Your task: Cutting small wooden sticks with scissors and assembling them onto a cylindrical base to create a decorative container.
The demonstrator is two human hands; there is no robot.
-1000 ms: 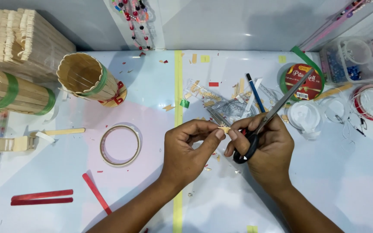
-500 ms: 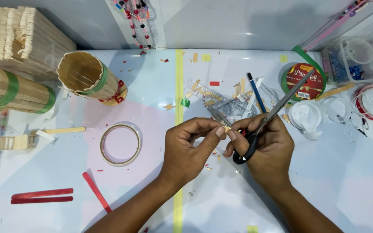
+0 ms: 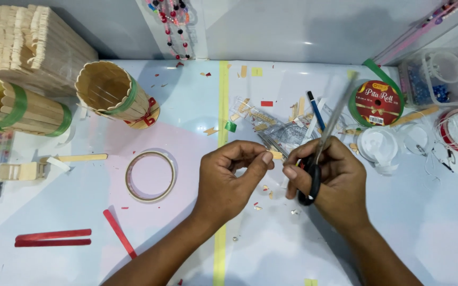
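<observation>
My left hand [image 3: 229,180] pinches a small piece of wooden craft stick [image 3: 276,155] between thumb and forefinger at the table's middle. My right hand [image 3: 329,180] grips black-handled scissors [image 3: 322,148]; their blades point up and to the right, blurred by motion. The two hands are close together, with the stick piece between them. Small wood chips [image 3: 265,190] lie on the table under the hands.
A tape ring [image 3: 150,176] lies left of my hands. Two stick-built cups [image 3: 113,92] and a stick box [image 3: 25,45] stand at the back left. Red sticks [image 3: 54,237] lie front left. A green ribbon roll [image 3: 377,103], clear lids and boxes sit right. A blue pen [image 3: 316,111] rests on clear rulers.
The scissors have tilted more upright, their blades swinging up and away from the stick piece. Both hands stay in about the same place.
</observation>
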